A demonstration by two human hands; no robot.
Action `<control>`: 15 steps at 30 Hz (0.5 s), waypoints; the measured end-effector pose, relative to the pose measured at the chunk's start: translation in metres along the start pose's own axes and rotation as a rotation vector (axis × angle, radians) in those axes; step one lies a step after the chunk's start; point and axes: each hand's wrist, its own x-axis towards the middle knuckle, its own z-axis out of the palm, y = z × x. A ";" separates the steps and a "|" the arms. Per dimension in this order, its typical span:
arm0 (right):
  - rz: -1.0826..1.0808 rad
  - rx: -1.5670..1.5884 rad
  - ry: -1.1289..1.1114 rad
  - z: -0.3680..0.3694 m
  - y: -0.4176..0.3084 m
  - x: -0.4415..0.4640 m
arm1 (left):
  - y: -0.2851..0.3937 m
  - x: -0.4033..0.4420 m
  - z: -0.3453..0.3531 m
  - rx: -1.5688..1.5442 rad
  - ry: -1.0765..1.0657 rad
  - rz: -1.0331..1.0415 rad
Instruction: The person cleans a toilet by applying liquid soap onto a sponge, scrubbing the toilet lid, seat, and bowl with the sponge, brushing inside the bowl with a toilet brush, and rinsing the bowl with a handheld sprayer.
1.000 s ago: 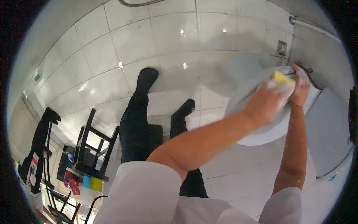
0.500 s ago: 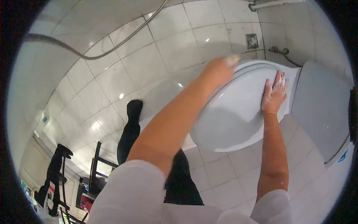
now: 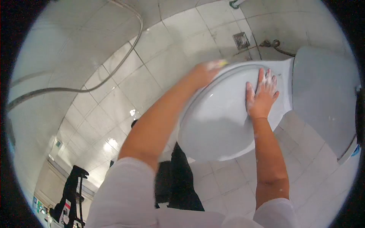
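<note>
A white toilet with its lid (image 3: 216, 117) down fills the middle of the view. At the lid's upper left edge my left hand (image 3: 205, 74), blurred by motion, is closed round a yellow sponge (image 3: 223, 64), of which only a small part shows. My right hand (image 3: 263, 97) lies palm down on the lid near the hinge end, its fingers spread and streaked with white foam. Nothing is held in it.
The grey cistern (image 3: 323, 95) stands at the right. A floor drain (image 3: 241, 40) and a dark pipe (image 3: 276, 45) are behind the toilet. A grey hose (image 3: 131, 49) curves across the upper left. Dark objects (image 3: 72, 193) stand at the lower left.
The view has shifted. My left hand has moved with the sponge from near the hinge to the lid's outer left edge. My right hand now lies flat on the lid.
</note>
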 end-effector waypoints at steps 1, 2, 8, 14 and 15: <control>0.010 0.010 0.023 -0.001 0.000 0.003 | 0.015 0.034 0.007 0.212 -0.136 0.066; 0.024 0.004 -0.006 -0.002 -0.001 0.003 | 0.014 0.078 0.026 0.359 -0.175 0.280; 0.036 -0.035 -0.027 -0.001 0.000 0.003 | 0.037 0.095 0.045 0.476 -0.202 0.163; -0.027 -0.044 0.004 0.009 -0.006 0.016 | 0.002 -0.024 -0.018 0.312 0.018 -0.126; -0.031 -0.058 0.044 0.014 -0.008 0.020 | -0.009 -0.047 -0.022 0.225 0.129 -0.147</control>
